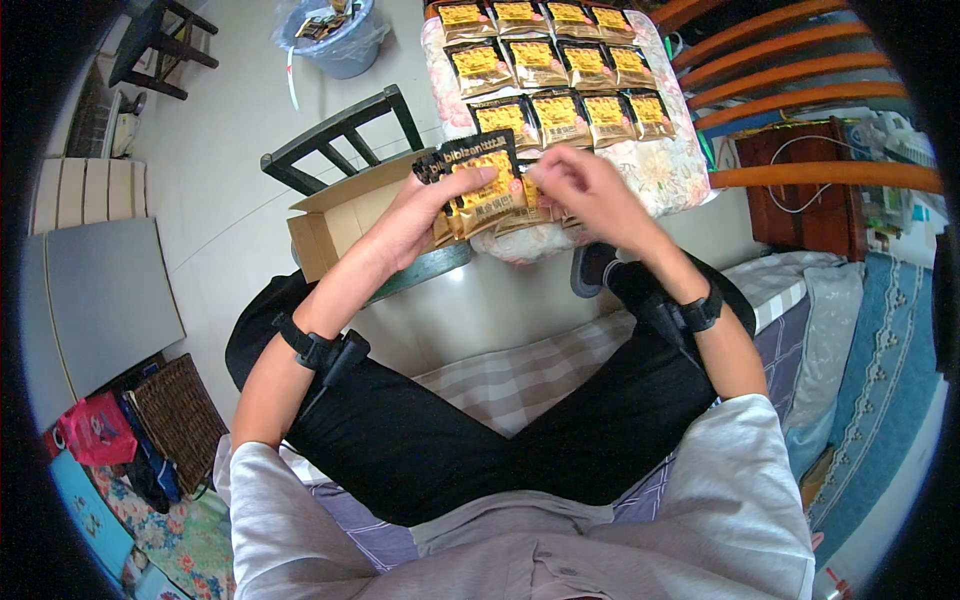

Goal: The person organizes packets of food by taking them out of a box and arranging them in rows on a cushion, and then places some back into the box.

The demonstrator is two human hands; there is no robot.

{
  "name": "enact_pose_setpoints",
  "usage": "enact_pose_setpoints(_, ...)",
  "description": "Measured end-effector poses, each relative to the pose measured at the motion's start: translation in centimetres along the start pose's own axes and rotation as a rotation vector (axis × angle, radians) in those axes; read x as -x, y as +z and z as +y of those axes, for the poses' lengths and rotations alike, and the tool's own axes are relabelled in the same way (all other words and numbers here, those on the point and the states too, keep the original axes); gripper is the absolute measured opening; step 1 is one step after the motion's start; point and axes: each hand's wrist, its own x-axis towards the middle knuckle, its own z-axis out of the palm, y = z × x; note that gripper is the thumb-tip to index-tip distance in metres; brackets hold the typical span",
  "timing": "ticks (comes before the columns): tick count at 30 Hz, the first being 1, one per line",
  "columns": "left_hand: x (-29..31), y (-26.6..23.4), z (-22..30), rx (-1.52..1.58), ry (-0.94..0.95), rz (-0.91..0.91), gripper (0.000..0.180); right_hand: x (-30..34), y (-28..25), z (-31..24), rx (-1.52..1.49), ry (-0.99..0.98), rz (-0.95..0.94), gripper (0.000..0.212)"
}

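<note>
My left hand (pixel 408 222) is closed on a small stack of black and gold snack packets (pixel 484 185), with its thumb across the front one. Close to the right side of the stack is my right hand (pixel 590 195), its fingers bent and smeared by motion. Whether a packet is between those fingers cannot be made out. Just left of my left hand, an open cardboard box (pixel 318 245) rests on a dark green chair (pixel 425 273). Beyond my hands, similar snack packets (pixel 558 118) lie in rows on a flower-patterned cloth (pixel 665 180).
A blue bucket (pixel 348 58) with wrappers in it stands on the tiled floor at the far left, near a dark stool (pixel 160 50). Curved wooden slats (pixel 800 98) border the right side. Grey panels (pixel 110 290) and a wicker basket (pixel 175 415) are at left.
</note>
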Motion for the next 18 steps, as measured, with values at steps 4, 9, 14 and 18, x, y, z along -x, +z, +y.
enact_pose_setpoints(4, -0.2, -0.3, -0.7, -0.126, -0.003, -0.024, 0.049, 0.6, 2.6, -0.4, -0.115, 0.023, -0.091, 0.029)
enact_pose_setpoints(9, -1.0, -0.5, -0.9, -0.137, 0.051, -0.011, 0.050, -0.2, 1.4, 0.4, -0.305, 0.051, -0.004, 0.022)
enact_pose_setpoints(14, -0.7, -0.7, -0.3, 0.052, -0.055, 0.013, 0.046, -0.5, -3.0, 0.0, -0.137, 0.005, 0.202, 0.021)
enact_pose_setpoints(18, -1.2, -1.6, -0.3, 0.112, -0.074, 0.047, 0.039, -0.1, -7.4, 1.2, -0.002, 0.028, 0.314, 0.024)
